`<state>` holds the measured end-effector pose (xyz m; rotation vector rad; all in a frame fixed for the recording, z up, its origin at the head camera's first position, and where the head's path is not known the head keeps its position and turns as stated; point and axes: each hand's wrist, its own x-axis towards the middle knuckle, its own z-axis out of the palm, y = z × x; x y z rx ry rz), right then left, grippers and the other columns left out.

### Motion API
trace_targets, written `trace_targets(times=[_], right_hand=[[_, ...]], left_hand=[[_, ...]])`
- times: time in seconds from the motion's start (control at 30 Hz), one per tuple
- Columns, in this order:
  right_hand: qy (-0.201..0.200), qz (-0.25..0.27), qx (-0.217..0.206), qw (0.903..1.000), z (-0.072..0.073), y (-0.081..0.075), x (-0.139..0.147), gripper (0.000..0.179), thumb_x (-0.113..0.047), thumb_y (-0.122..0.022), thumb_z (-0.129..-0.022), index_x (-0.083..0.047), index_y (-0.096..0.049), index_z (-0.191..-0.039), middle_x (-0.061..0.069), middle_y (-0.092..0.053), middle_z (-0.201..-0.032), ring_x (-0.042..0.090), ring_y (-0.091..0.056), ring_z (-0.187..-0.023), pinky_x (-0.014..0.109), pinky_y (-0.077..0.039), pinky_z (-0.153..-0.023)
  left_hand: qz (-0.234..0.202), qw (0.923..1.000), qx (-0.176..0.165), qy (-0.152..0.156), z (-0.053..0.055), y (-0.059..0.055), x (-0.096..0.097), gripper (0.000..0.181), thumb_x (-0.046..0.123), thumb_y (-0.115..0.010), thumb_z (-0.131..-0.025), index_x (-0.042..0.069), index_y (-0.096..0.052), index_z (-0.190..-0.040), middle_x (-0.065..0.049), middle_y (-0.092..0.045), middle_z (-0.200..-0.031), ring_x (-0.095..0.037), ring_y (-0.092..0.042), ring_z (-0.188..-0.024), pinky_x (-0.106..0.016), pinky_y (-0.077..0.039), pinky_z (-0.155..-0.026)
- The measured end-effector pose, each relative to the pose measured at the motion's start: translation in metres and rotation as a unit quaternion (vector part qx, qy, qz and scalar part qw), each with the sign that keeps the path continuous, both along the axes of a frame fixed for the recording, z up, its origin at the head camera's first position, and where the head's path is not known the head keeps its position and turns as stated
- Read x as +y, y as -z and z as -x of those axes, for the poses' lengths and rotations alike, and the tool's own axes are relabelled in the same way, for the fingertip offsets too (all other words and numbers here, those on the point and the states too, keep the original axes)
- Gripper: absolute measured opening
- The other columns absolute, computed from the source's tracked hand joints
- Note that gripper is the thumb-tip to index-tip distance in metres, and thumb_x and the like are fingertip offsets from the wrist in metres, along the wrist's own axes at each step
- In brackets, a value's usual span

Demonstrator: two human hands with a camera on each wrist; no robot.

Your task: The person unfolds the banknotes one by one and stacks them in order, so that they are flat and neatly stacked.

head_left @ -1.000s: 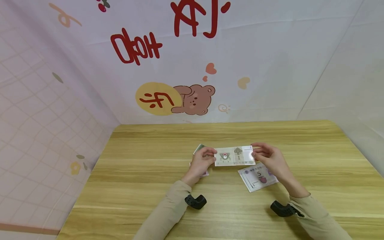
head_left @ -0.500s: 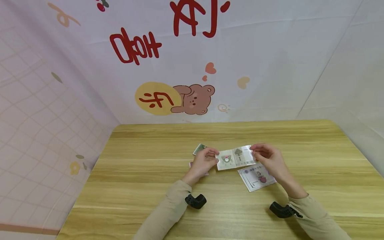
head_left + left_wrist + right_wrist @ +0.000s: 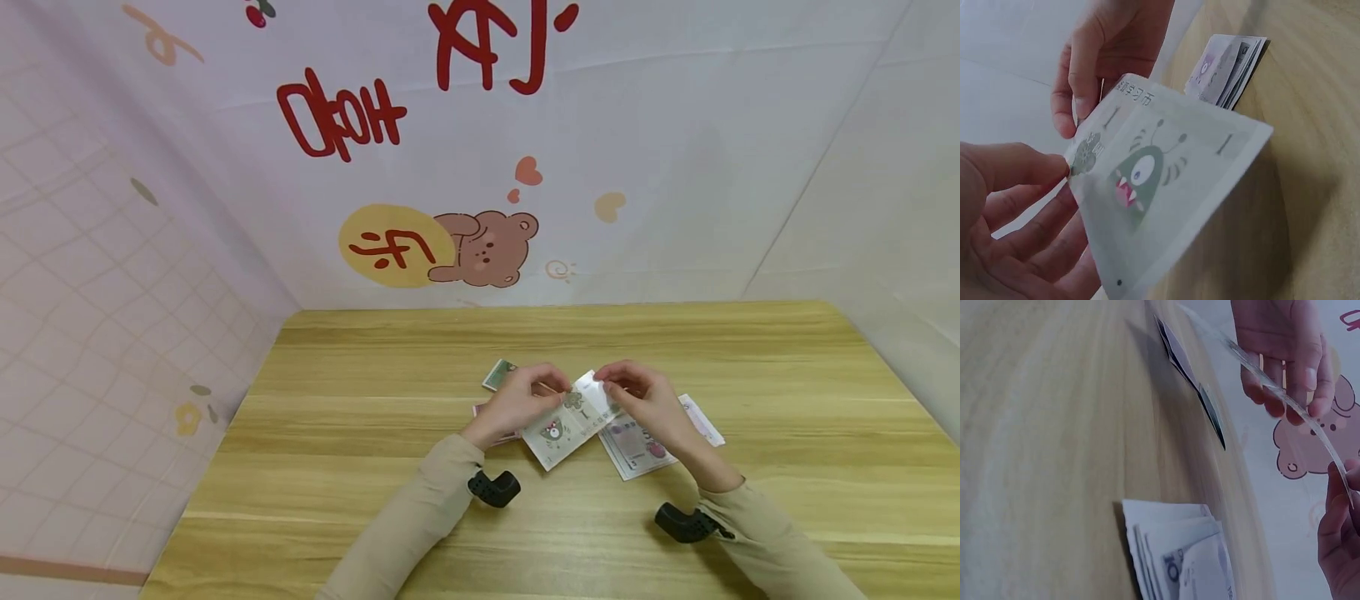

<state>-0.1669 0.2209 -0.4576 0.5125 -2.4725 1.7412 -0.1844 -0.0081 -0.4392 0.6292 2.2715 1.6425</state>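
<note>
Change: I see the note (image 3: 568,423) slanting more steeply, held up just left of the pile (image 3: 632,448). My left hand (image 3: 525,402) and right hand (image 3: 651,407), drawn closer together, both pinch it, so I judge the handling unfinished.

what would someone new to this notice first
Probably the red lettering high on the backdrop, with a bear below it. Next, the pale note slanting between the left hand and right hand above the table; the left wrist view shows a one-eyed green monster printed on it. Then the purple stack on the table, partly hidden by the right hand.
</note>
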Motion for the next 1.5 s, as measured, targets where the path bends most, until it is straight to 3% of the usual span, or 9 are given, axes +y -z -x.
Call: trace_targets(times=[0.27,0.4,0.57,0.7,0.87,1.1,1.3,1.5], right_hand=[[-0.007,-0.002,-0.016,0.9999,0.0,-0.001,-0.004,0.015,-0.001,-0.058,-0.095,-0.001,-0.066,-0.106,0.013,-0.068,-0.102,0.015,-0.061,-0.084,0.022,-0.05,-0.071],[-0.001,0.0,-0.024,0.9997,-0.001,-0.002,-0.004,0.016,-0.004,-0.057,-0.096,-0.001,-0.066,-0.109,0.013,-0.067,-0.104,0.015,-0.062,-0.083,0.026,-0.052,-0.071],[-0.001,0.028,-0.009,0.9996,-0.001,-0.001,-0.002,0.019,-0.002,-0.056,-0.096,0.003,-0.063,-0.113,0.018,-0.065,-0.106,0.022,-0.065,-0.085,0.034,-0.055,-0.07],[-0.006,0.051,0.013,0.9986,-0.003,0.001,-0.002,0.019,0.003,-0.055,-0.095,0.004,-0.062,-0.112,0.019,-0.065,-0.105,0.024,-0.066,-0.085,0.031,-0.055,-0.068],[-0.033,0.068,0.014,0.9971,-0.007,0.003,-0.008,0.019,0.006,-0.056,-0.093,0.005,-0.061,-0.111,0.022,-0.064,-0.105,0.022,-0.066,-0.086,0.03,-0.056,-0.069],[-0.039,0.076,0.014,0.9963,-0.012,0.006,-0.017,0.021,0.006,-0.058,-0.092,0.006,-0.06,-0.113,0.026,-0.064,-0.105,0.022,-0.067,-0.085,0.035,-0.057,-0.068],[-0.033,0.094,0.001,0.995,-0.013,0.006,-0.021,0.029,0.0,-0.06,-0.094,0.004,-0.055,-0.122,0.033,-0.062,-0.103,0.03,-0.069,-0.083,0.04,-0.057,-0.065],[-0.014,0.104,0.015,0.9944,-0.019,-0.002,-0.029,0.025,0.005,-0.06,-0.092,0.007,-0.056,-0.117,0.028,-0.066,-0.095,0.026,-0.069,-0.076,0.039,-0.057,-0.059]], left_hand=[[-0.024,0.9993,-0.024,0.015,-0.001,0.002,-0.002,0.013,-0.009,-0.064,-0.085,0.0,-0.066,-0.095,-0.004,-0.063,-0.088,-0.011,-0.061,-0.072,-0.021,-0.049,-0.065],[-0.034,0.9987,-0.035,0.013,0.001,0.003,-0.004,0.014,-0.009,-0.063,-0.086,-0.001,-0.065,-0.097,-0.006,-0.063,-0.091,-0.013,-0.062,-0.077,-0.023,-0.05,-0.069],[-0.043,0.9979,-0.023,-0.043,0.007,0.003,-0.008,0.014,-0.008,-0.065,-0.086,-0.001,-0.065,-0.097,-0.008,-0.064,-0.094,-0.017,-0.063,-0.083,-0.026,-0.053,-0.07],[-0.053,0.993,-0.022,-0.103,0.011,0.001,-0.011,0.016,-0.008,-0.066,-0.084,-0.002,-0.065,-0.098,-0.01,-0.064,-0.095,-0.019,-0.064,-0.081,-0.025,-0.053,-0.067],[-0.07,0.9862,-0.012,-0.15,0.015,0.002,-0.015,0.018,-0.005,-0.068,-0.084,-0.005,-0.062,-0.101,-0.019,-0.063,-0.099,-0.024,-0.065,-0.081,-0.023,-0.049,-0.064],[-0.077,0.974,-0.005,-0.213,0.017,0.004,-0.016,0.018,-0.004,-0.069,-0.083,-0.001,-0.058,-0.097,-0.011,-0.059,-0.093,-0.012,-0.062,-0.071,-0.02,-0.048,-0.059],[-0.078,0.9691,0.019,-0.233,0.018,0.006,-0.014,0.021,-0.006,-0.069,-0.081,-0.001,-0.054,-0.095,-0.012,-0.058,-0.092,-0.013,-0.061,-0.066,-0.021,-0.049,-0.055],[-0.08,0.9702,0.024,-0.227,0.013,0.002,-0.011,0.022,-0.006,-0.069,-0.082,-0.003,-0.053,-0.096,-0.017,-0.058,-0.093,-0.015,-0.061,-0.064,-0.02,-0.048,-0.054]])
